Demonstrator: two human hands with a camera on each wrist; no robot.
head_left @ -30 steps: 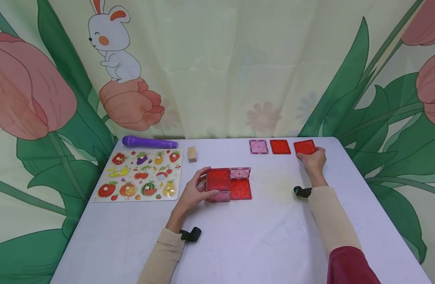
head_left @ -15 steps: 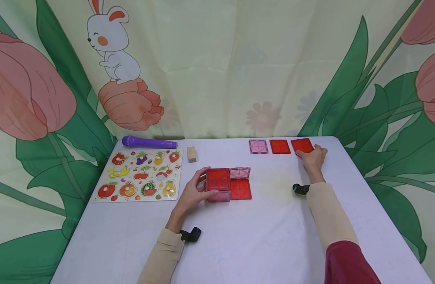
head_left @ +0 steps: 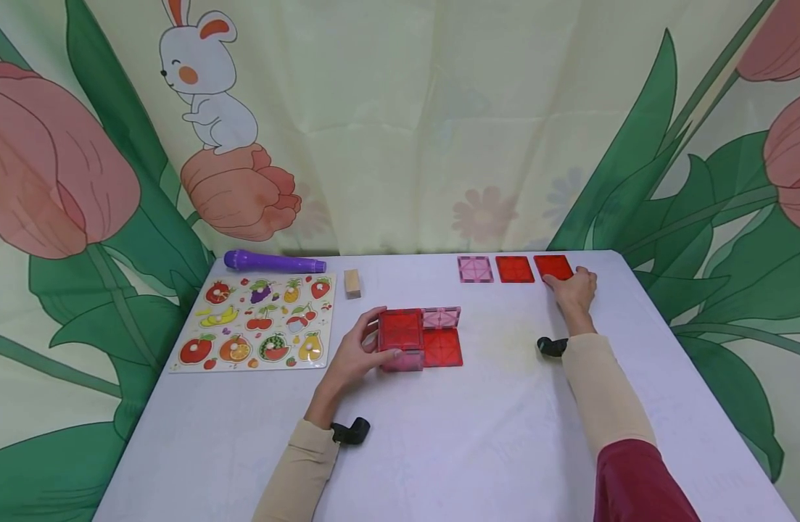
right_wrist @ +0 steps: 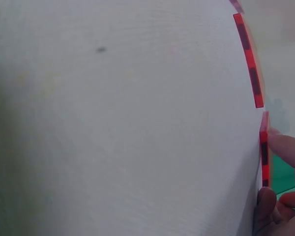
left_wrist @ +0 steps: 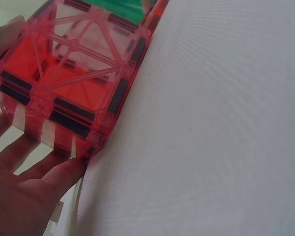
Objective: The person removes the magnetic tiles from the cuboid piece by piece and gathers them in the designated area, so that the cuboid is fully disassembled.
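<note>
Left of the table's middle, my left hand (head_left: 355,355) grips a cube (head_left: 401,330) of see-through red and pink magnetic tiles. The left wrist view shows the fingers spread along one side of this cube (left_wrist: 73,64) and the thumb on the opposite side. Against the cube's right side lies a flat red tile (head_left: 442,349), and a pink tile (head_left: 442,317) stands upright at its back edge. At the back right, my right hand (head_left: 577,293) holds a red magnetic tile (head_left: 551,266) by its edges, low at the tabletop. Its edge (right_wrist: 265,157) shows between thumb and finger in the right wrist view.
A pink tile (head_left: 475,269) and another red tile (head_left: 515,269) lie in a row left of the held tile. To the left are a fruit puzzle board (head_left: 252,341), a purple toy microphone (head_left: 275,262) and a small wooden block (head_left: 352,283). A printed curtain hangs behind.
My right hand has shifted slightly left and back with the red tile, which now lies more in line with the row. My left hand and the cube have stayed put.
</note>
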